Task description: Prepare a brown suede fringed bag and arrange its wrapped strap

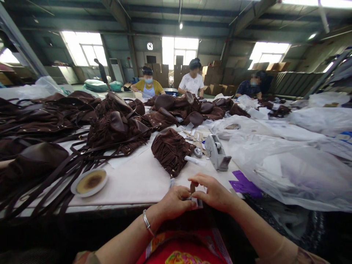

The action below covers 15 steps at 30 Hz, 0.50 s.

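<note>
Left hand (176,201) and right hand (216,190) pinching small brown piece (192,189), apparently card, near tabletop (132,183) edge; tape dispenser (217,152) standing beyond.

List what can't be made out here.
All in the head view:
- Full shape of the small brown piece between the left hand and right hand: fingers cover it.
- Wall clock time: too small.
- Arm at left: cut off by the edge.
- Contents of the plastic bags: cloudy folds.

No legible text anywhere.
</note>
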Available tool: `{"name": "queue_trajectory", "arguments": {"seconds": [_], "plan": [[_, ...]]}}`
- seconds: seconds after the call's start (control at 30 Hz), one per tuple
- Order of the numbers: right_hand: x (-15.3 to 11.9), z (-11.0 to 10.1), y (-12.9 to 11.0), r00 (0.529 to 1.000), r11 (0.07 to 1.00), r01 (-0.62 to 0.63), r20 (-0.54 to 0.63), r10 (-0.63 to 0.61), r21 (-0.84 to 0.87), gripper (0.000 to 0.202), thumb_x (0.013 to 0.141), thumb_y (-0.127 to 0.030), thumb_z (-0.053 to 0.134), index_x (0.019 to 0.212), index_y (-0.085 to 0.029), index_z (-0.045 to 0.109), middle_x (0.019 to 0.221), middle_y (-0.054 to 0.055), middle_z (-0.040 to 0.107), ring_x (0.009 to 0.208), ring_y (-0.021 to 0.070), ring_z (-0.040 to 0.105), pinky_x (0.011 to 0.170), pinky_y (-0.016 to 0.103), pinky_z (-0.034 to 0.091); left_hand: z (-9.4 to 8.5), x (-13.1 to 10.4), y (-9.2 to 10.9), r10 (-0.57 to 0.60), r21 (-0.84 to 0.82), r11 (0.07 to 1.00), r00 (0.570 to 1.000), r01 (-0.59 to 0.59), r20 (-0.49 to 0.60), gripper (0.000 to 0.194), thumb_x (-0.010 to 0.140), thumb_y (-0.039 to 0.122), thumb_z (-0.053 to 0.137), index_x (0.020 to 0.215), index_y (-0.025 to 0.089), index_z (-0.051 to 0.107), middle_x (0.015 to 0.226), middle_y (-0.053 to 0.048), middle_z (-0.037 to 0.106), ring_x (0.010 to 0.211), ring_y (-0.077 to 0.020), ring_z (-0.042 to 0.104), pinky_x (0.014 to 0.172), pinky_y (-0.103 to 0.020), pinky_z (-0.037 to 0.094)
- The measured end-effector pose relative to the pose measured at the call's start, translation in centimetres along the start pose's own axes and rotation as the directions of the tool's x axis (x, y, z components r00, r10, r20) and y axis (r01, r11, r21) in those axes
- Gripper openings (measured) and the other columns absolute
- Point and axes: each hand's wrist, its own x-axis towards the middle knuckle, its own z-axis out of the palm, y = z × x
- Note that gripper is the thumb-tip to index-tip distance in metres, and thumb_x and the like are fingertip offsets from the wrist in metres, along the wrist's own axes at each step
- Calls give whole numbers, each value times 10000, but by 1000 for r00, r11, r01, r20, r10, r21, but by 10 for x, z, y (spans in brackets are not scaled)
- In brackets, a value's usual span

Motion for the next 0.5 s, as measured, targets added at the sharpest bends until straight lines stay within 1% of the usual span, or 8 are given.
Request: {"name": "queue_trajectory", "arguments": {"seconds": [0.07,0.13,0.2,0.3,0.37,0.5], "plan": [[1,2,-2,996,994,84,-7,-84,-67,213,817,-80,665,994,-198,665,895,25,647,865,176,589,779,303,466,0,0,0,30,-11,999,999,-30,9,200,748,285,625,613,143,584,672,9,548,622,-106,449,594,-222,364],[-1,6,0,986,972,151,-48,-162,-179,97,875,-98,608,885,-188,644,845,29,629,830,177,564,761,312,436,-1,0,-2,60,-26,998,998,-60,21,196,754,272,619,614,144,573,690,9,548,639,-107,446,603,-220,364],[-3,12,3,970,931,205,-63,-234,-303,127,930,-128,542,848,-180,624,823,44,612,808,188,534,737,327,409,0,1,-3,58,-22,998,998,-57,30,175,755,252,610,622,143,578,676,13,540,637,-108,443,605,-220,362],[-8,17,6,953,866,267,-17,-302,-423,196,965,-151,479,822,-174,612,817,63,599,789,202,493,725,346,388,0,1,-5,20,5,1000,1000,-20,23,139,751,239,618,656,138,610,642,27,513,625,-105,429,590,-217,349],[-11,17,5,951,853,284,13,-309,-438,197,969,-153,469,845,-173,621,833,69,600,795,204,487,730,348,391,-1,1,-5,2,3,1000,1000,-2,23,155,762,264,634,677,134,627,629,34,490,612,-100,411,566,-213,330],[-16,11,1,950,846,308,89,-301,-436,192,965,-132,462,935,-178,646,876,73,617,834,205,510,759,349,406,-2,1,-6,-18,9,1000,999,17,30,257,796,348,651,667,127,622,617,38,452,590,-92,372,526,-213,294]]}}
